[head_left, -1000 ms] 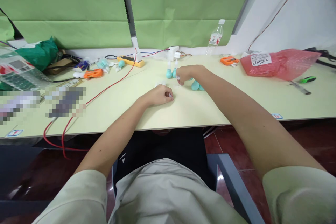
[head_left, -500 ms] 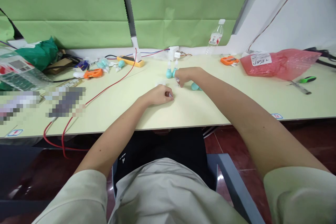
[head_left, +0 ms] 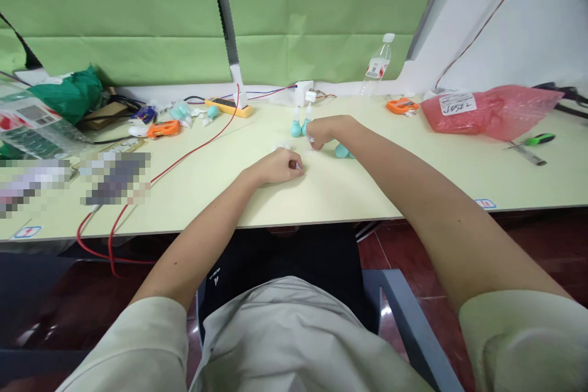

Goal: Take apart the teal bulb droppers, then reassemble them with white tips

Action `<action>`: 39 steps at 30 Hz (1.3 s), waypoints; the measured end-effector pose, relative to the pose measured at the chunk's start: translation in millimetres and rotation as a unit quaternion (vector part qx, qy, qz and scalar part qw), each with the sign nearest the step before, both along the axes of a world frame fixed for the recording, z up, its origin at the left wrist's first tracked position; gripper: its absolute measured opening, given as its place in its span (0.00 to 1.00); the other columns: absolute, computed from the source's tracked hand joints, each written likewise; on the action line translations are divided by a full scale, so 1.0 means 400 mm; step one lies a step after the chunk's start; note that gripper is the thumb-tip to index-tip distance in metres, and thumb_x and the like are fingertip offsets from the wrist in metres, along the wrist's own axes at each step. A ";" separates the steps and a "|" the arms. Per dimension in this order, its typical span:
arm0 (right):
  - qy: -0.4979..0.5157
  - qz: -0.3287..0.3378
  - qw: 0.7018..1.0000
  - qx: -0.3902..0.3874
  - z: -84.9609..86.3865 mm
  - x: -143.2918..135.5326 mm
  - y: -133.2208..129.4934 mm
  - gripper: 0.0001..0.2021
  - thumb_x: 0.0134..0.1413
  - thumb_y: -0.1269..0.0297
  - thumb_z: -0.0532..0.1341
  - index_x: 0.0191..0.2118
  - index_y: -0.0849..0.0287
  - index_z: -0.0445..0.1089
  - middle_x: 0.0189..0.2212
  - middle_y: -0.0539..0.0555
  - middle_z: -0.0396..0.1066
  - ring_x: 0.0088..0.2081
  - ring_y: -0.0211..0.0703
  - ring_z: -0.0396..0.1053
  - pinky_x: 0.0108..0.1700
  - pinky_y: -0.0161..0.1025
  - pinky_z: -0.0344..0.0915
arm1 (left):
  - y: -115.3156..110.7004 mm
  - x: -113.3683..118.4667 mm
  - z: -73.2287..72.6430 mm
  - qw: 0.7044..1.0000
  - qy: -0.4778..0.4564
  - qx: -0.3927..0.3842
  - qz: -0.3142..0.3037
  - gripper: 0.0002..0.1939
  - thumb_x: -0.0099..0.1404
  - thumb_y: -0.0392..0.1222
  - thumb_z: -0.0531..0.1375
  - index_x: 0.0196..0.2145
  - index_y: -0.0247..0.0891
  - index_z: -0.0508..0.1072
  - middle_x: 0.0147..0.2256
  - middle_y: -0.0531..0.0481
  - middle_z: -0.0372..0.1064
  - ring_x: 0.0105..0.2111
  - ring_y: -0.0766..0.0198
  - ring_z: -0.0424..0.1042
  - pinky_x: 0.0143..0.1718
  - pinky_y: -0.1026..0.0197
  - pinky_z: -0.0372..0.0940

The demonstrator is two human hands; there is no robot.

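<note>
Two teal bulbs (head_left: 296, 128) with clear pointed tips: mid-frame, upright, just upper left of right hand (head_left: 323, 130), the nearer one. Its fingers point down, nearly closed; can't tell what's gripped. Left hand (head_left: 275, 166), lower left: curled shut on small whitish piece (head_left: 298, 166). Other teal bulbs (head_left: 341, 151) just right of right hand. Red plastic bag (head_left: 496, 111), right of frame: contents unclear.

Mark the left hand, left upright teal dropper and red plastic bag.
Left hand (head_left: 277, 166): head view, back of the hand.
Left upright teal dropper (head_left: 296, 128): head view, its round bulb.
Red plastic bag (head_left: 493, 115): head view, middle of the bag.
</note>
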State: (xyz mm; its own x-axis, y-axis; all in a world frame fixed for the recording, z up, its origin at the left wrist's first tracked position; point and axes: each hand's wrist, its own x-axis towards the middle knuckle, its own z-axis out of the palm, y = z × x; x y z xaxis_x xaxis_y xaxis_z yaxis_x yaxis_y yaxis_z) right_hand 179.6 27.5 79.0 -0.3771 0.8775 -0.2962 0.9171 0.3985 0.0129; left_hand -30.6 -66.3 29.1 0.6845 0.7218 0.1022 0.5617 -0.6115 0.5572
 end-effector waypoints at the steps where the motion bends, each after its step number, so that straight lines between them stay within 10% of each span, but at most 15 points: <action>1: -0.008 0.005 1.000 -0.001 0.002 -0.002 0.000 0.09 0.44 0.60 0.76 0.30 0.57 0.79 0.30 0.55 0.77 0.33 0.51 0.74 0.39 0.47 0.67 | 0.000 0.000 0.000 1.000 -0.001 0.000 0.000 0.11 0.62 0.43 0.63 0.38 0.37 0.83 0.33 0.47 0.77 0.31 0.63 0.71 0.34 0.59 0.64; 28: 0.004 -0.008 0.999 -0.031 0.010 -0.001 -0.003 0.08 0.45 0.72 0.75 0.34 0.57 0.81 0.36 0.55 0.79 0.38 0.52 0.76 0.42 0.46 0.67 | 0.002 -0.001 0.000 1.000 0.003 -0.002 0.001 0.11 0.62 0.43 0.63 0.39 0.37 0.83 0.33 0.47 0.77 0.30 0.63 0.70 0.34 0.59 0.63; 39: 0.091 0.009 0.996 -0.025 0.086 0.024 -0.095 0.07 0.49 0.66 0.73 0.37 0.57 0.80 0.30 0.56 0.78 0.36 0.53 0.75 0.39 0.45 0.66 | 0.002 -0.001 -0.001 1.000 0.013 0.002 -0.001 0.13 0.62 0.44 0.62 0.40 0.38 0.84 0.34 0.48 0.78 0.32 0.62 0.72 0.35 0.59 0.64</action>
State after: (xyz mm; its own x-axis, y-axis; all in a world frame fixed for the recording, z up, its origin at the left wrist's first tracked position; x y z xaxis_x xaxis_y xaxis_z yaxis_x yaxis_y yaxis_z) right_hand 189.3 -10.4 113.2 -0.4430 0.8566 -0.2645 0.8957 0.4101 -0.1721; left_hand -31.1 -65.4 28.8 0.6887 0.7198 0.0877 0.5739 -0.6149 0.5408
